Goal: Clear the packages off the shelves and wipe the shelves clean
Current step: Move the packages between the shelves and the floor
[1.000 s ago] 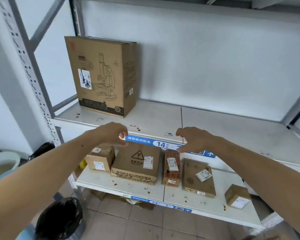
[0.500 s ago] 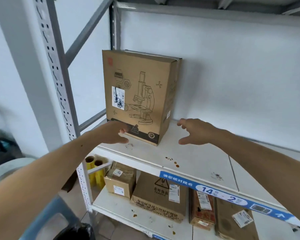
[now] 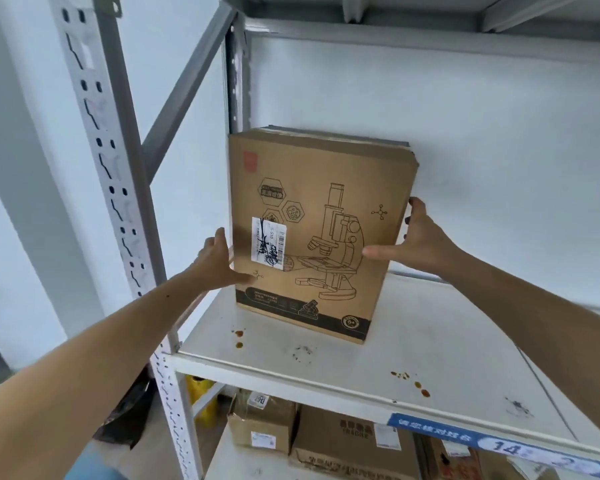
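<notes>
A tall cardboard box (image 3: 326,188) printed with a microscope drawing and a white label stands upright at the left end of the white upper shelf (image 3: 430,341). My left hand (image 3: 219,261) grips its left edge, thumb on the front face and fingers along the side. My right hand (image 3: 416,244) grips the right edge the same way, thumb across the front and fingertips round the corner. Brown stains (image 3: 239,337) and dark specks (image 3: 416,384) mark the shelf in front of the box.
A perforated steel upright (image 3: 118,209) stands just left of my left arm. On the shelf below lie a small carton (image 3: 262,424) and a flat carton (image 3: 347,441), partly hidden. A blue label strip (image 3: 499,445) runs along the upper shelf's front edge. Yellow rolls (image 3: 198,386) sit low left.
Both hands rose from the shelf's front edge and closed onto the sides of the microscope box. My view moved closer and upward toward the box.
</notes>
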Demonstrator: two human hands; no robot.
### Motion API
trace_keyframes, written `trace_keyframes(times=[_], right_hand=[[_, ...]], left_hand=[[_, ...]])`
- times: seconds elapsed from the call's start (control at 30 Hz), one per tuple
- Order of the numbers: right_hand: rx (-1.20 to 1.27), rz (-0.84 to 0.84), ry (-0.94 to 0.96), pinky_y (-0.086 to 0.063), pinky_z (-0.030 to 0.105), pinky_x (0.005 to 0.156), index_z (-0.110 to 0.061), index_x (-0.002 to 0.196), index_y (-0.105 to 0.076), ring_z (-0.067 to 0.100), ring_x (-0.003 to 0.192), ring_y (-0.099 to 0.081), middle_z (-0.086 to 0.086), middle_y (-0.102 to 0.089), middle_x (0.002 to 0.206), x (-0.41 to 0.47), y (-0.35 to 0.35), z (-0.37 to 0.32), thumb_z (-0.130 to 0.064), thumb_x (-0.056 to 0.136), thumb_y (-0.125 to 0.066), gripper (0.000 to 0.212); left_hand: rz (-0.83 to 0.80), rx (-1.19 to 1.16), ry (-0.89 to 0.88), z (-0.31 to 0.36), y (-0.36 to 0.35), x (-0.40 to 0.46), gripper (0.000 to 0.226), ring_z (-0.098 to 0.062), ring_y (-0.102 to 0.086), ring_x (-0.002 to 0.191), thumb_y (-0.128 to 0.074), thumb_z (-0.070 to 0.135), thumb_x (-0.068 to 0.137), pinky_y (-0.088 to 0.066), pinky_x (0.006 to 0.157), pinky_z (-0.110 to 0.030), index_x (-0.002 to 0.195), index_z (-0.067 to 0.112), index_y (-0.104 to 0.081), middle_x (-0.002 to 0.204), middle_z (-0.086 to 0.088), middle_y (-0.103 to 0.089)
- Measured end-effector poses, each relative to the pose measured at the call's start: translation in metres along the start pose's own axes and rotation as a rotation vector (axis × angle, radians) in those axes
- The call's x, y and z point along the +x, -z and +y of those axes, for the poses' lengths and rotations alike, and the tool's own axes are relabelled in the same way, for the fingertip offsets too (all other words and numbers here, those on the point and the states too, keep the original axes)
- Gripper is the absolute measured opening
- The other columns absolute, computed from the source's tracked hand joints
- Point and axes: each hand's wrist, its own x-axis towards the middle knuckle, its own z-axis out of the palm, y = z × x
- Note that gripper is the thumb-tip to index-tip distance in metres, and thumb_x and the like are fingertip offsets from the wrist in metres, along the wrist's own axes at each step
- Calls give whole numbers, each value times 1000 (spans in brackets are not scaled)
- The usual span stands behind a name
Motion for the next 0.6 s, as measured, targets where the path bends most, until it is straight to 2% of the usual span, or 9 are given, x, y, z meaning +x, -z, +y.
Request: trace_keyframes(times=[0.13,0.2,0.27,0.37,0.43,0.5,0.6], right_hand=[[71,84,-67,-48,45,104,-24,154,-8,25,126,-54,1,-54,137,8,-12,-3,-49,57,-92,131],[104,143,-69,-49,40,100,-25,153,-9,22,118,-58,-5,-59,122,11,-18,-3,-43,60,-93,127],[142,172,-67,-49,38,99,-27,152,-8,19,114,-58,-13,-59,110,16,-21,-3,-38,60,-94,126],[210,164,-69,-49,45,103,-35,150,-11,17,119,-57,-20,-56,115,25,-23,0,-39,53,-97,130],[265,150,-69,-50,47,102,-39,148,-15,13,120,-58,-22,-55,121,29,-23,2,-44,44,-98,133],[311,140,-67,-52,46,101,-39,147,-18,11,120,-58,-20,-55,126,31,-25,3,-45,38,-98,136],[347,148,-67,-54,48,97,-40,146,-20,11,120,-59,-17,-56,129,33,-29,4,-47,36,-99,135]], left_hand=[[-27,-240,-17,-8,-2,26,131,-31,-35,141,-93,20,63,-36,109,-46,154,9,1,154,-10,-34],[-35,-332,-15,-11,-4,38,131,-31,-46,133,-95,18,58,-42,108,-47,154,15,-6,147,-7,-44],[-55,-409,-19,-17,-8,48,135,-29,-55,123,-97,24,45,-49,101,-50,152,23,-14,135,-3,-53],[-102,-535,-33,-24,-18,60,131,-25,-60,115,-98,17,40,-53,95,-51,148,28,-24,124,2,-58],[-128,-589,-58,-26,-23,63,120,-20,-61,112,-97,6,46,-56,92,-45,144,27,-31,120,4,-62],[-171,-609,-100,-26,-27,67,113,-16,-63,110,-97,4,46,-58,87,-37,140,25,-37,117,5,-66],[-169,-636,-86,-21,-31,72,98,-7,-65,98,-95,2,51,-56,69,-18,133,24,-44,106,9,-68]])
